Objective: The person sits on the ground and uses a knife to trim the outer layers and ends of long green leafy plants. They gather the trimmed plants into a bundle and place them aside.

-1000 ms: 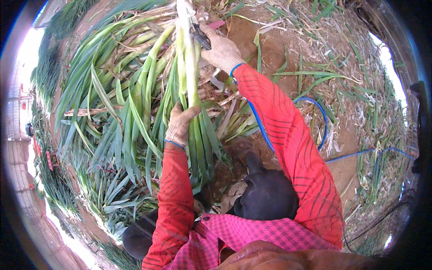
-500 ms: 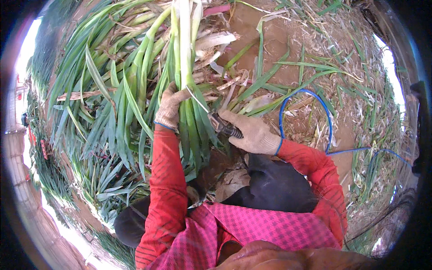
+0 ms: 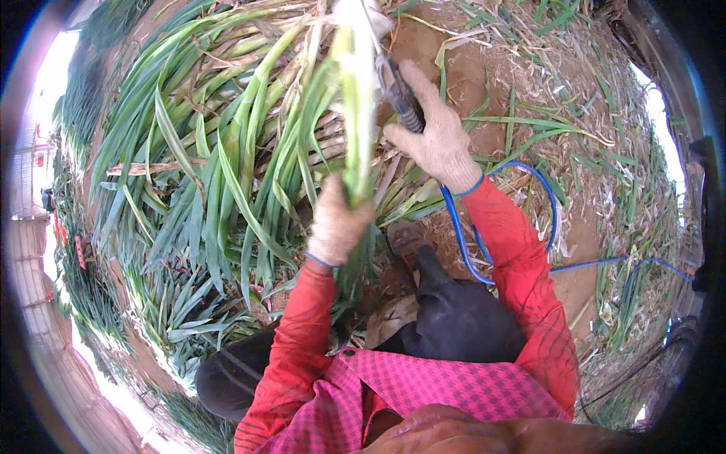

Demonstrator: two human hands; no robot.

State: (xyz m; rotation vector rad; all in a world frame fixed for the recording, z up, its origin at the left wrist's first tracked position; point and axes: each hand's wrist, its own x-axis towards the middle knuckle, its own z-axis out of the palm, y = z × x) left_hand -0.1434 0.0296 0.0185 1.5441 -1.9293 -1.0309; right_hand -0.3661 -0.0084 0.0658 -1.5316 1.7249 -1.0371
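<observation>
My left hand (image 3: 336,227), in a pale knitted glove, is closed around long green onions (image 3: 358,125) by their green part. Their stalks point away from me to the top edge, blurred and very bright there. My right hand (image 3: 440,140), gloved alike, grips a dark air blow gun (image 3: 401,94). Its thin metal nozzle (image 3: 369,23) runs up beside the stalks' upper end. To the left of both hands lies a big heap of green onions (image 3: 234,151), leaves toward me.
A blue hose (image 3: 457,231) loops beneath my right forearm and runs off right. Leaf scraps and peelings (image 3: 575,144) litter the brown ground (image 3: 461,68). My dark-clad knee (image 3: 469,318) is below my hands. More onion leaves (image 3: 106,257) lie at far left.
Both hands have moved: the left to the right and slightly nearer me, the right up and away from me. The blow gun's nozzle has gone from the leaves to the stalks' far end.
</observation>
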